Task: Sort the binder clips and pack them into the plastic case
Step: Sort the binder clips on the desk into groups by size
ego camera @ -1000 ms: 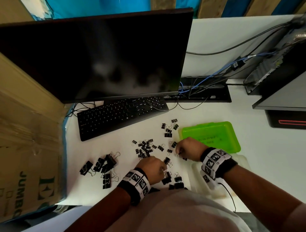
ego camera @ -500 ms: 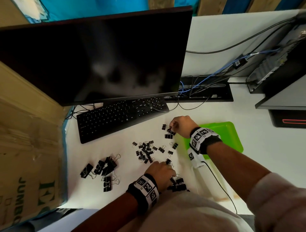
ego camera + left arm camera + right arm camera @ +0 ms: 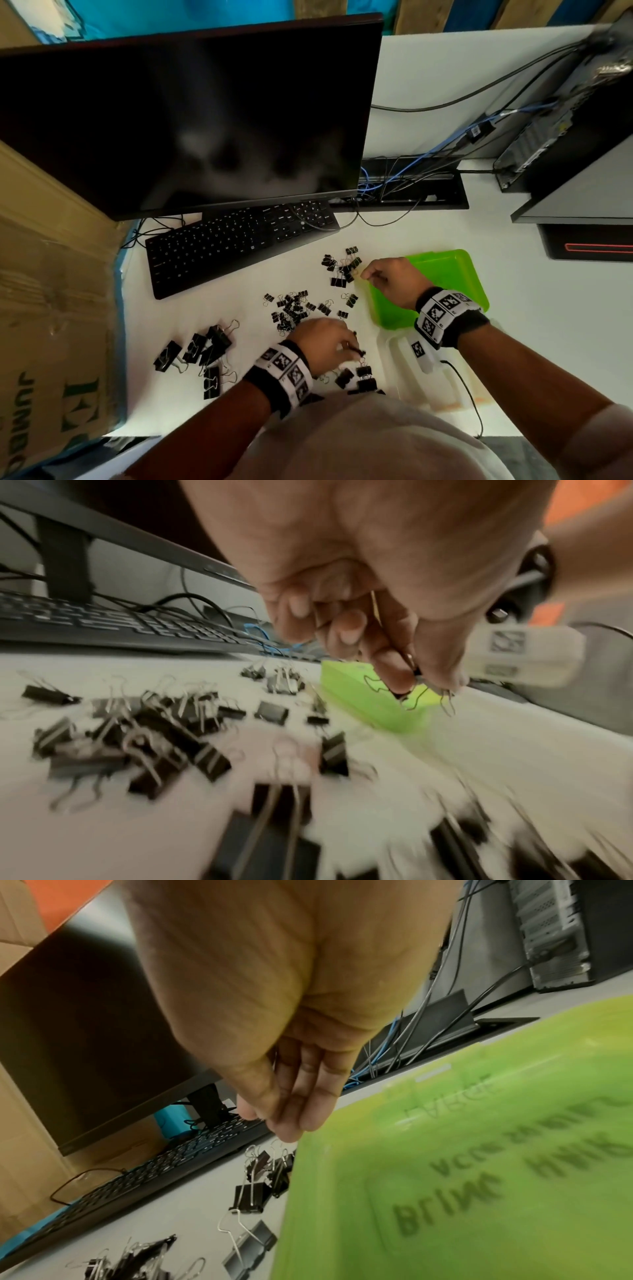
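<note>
Black binder clips lie sorted in heaps on the white desk: large clips [image 3: 202, 349] at left, small clips [image 3: 291, 308] in the centre, medium clips [image 3: 342, 267] further back, and more clips [image 3: 359, 377] at the front edge. My left hand [image 3: 352, 349] hovers over the front heap with curled fingers, pinching a small clip [image 3: 411, 677] by its wire handles. My right hand [image 3: 364, 274] hangs just right of the medium heap, over the green lid [image 3: 445, 284]. Its fingers [image 3: 284, 1123] are fairly straight and no clip shows in them. The clear case [image 3: 404, 370] lies under my right wrist.
A black keyboard [image 3: 239, 240] and a dark monitor [image 3: 191, 120] stand behind the clips. A cardboard box [image 3: 51, 308] closes off the left side. Cables [image 3: 411, 178] and a computer tower [image 3: 565, 120] fill the back right.
My right hand reached from the front centre out to the medium heap, then drew back slightly to the right. My left hand stayed over the front heap, shifting only a little.
</note>
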{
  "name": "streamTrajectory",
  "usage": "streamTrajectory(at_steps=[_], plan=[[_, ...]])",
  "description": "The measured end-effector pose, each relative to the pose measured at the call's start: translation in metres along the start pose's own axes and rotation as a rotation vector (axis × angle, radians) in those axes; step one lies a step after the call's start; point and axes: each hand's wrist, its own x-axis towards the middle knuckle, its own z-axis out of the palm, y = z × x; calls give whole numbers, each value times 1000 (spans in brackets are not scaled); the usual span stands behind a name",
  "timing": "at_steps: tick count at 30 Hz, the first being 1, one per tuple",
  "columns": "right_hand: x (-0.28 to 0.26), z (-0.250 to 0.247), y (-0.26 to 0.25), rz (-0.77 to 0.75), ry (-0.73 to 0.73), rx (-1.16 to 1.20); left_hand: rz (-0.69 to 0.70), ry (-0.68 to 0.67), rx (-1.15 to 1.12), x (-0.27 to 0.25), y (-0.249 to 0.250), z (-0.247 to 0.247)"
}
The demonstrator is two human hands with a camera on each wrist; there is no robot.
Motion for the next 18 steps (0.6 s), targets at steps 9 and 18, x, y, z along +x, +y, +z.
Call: streamTrajectory(at_steps=[9,18], plan=[[1,13,-10,-27,-54,-75,-253,381,-60,63,-27,-59],[-6,51,-15,-85,-235,-320,-169,335,-34,67,-43,-38]])
